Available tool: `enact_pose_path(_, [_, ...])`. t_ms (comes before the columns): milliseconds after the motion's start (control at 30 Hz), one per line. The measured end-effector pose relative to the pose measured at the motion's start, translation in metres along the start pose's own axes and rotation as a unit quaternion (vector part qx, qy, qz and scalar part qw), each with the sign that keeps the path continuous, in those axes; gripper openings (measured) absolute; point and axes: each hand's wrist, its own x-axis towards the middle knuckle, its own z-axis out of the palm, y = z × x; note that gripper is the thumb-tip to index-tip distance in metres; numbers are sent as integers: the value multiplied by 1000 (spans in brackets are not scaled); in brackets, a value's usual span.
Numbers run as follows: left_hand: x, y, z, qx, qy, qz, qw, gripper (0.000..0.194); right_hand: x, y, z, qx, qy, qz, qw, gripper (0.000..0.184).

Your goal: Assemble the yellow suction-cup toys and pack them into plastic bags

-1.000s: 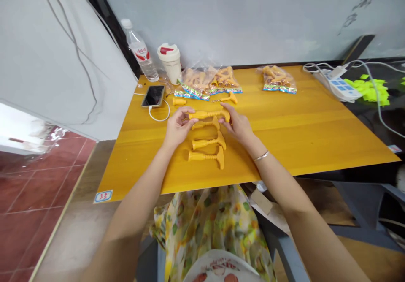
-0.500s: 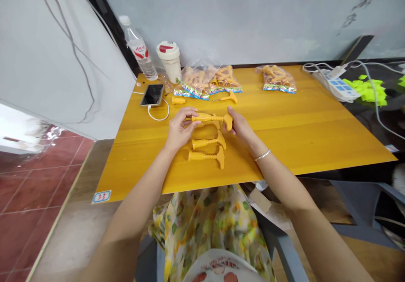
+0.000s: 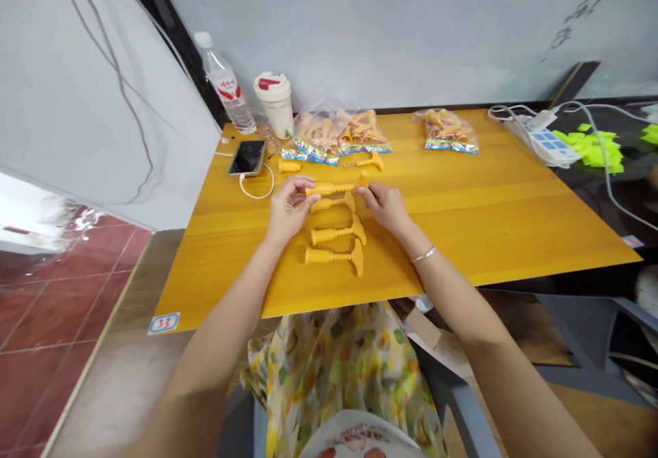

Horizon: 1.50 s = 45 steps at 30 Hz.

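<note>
On yellow wooden table (image 3: 462, 238), left hand (image 3: 290, 208) and right hand (image 3: 385, 208) both gripped orange plastic T-handle (image 3: 329, 188), just above three matching ones (image 3: 338, 234); clear bags (image 3: 334, 132) of orange parts sat behind, near lidded cup (image 3: 275, 105).

Yellow plastic T-handle (image 3: 329, 188) in left hand (image 3: 290, 210)

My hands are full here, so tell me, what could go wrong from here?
The yellow plastic T-shaped piece between your left hand and right hand sits just above the row of similar pieces; if it slipped, it could knock them out of line. Your left hand is also near the white charging cable and phone, which a wide movement might snag.
</note>
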Motion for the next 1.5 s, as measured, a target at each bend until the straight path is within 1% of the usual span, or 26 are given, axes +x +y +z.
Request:
enact_pose_path(67, [0,-1,0,2,-7,1,1000,36,0,-3,2,59,-26,35,997,70])
enact_pose_path(133, [2,-5,1,-2,-11,-4,1000,37,1,-5,4,108,-43,57,992,77])
enact_pose_path(200, [6,-11,1,-4,5,-21,1000,37,2,-4,5,121,-46,65,989,79])
enact_pose_path(267, [10,-20,0,-11,43,-50,998,38,3,-1,6,89,-48,55,993,74])
enact_pose_path(333, [13,-32,-4,-18,85,-79,993,38,2,1,9,23,-68,23,997,57])
enact_pose_path(400, [15,-42,-7,-14,103,-103,989,37,1,2,12,-43,-105,-19,993,39])
enact_pose_path(433, [15,-46,-8,-8,102,-113,988,36,0,1,14,-66,-121,-36,990,34])
enact_pose_path(533, [16,-51,-9,-8,91,-139,986,33,-2,-1,17,-91,-147,-60,983,33])
enact_pose_path(667, [16,-40,-4,-45,86,-190,977,31,-2,-3,15,-69,-172,-73,980,30])
enact_pose_path(733, [15,-32,-2,-52,69,-229,970,29,-3,-4,12,-54,-182,-79,979,30])
enact_pose_path(800, [15,-25,-1,-54,41,-261,963,28,-3,-4,10,-42,-170,-79,981,29])
enact_pose_path(833, [15,-23,-2,-54,30,-270,961,28,-4,-3,10,-36,-149,-74,985,29])
enact_pose_path(933, [14,-20,-4,-48,10,-274,960,26,1,5,11,-12,-45,-51,998,32])
enact_pose_path(1033, [13,-24,-6,-32,-6,-280,959,28,17,28,13,-10,52,-43,998,33])
enact_pose_path(1100, [11,-30,-7,-17,-3,-271,962,36,34,48,13,-43,92,-36,994,35])
enact_pose_path(1167, [11,-39,-10,17,26,-238,971,43,52,69,12,-94,103,-11,990,40])
enact_pose_path(1267, [17,-53,-17,116,81,-159,977,41,71,88,10,-152,70,27,986,49])
enact_pose_path(1333, [27,-60,-24,189,97,-92,973,37,77,91,11,-173,29,45,984,55])
enact_pose_path(1367, [33,-63,-27,221,91,-62,969,39,77,89,12,-179,11,53,982,55])
enact_pose_path(1433, [48,-67,-29,278,54,-22,959,50,74,83,14,-189,-7,70,979,48])
enact_pose_path(1500, [61,-71,-28,321,-3,-16,947,61,68,76,16,-201,-4,86,976,38])
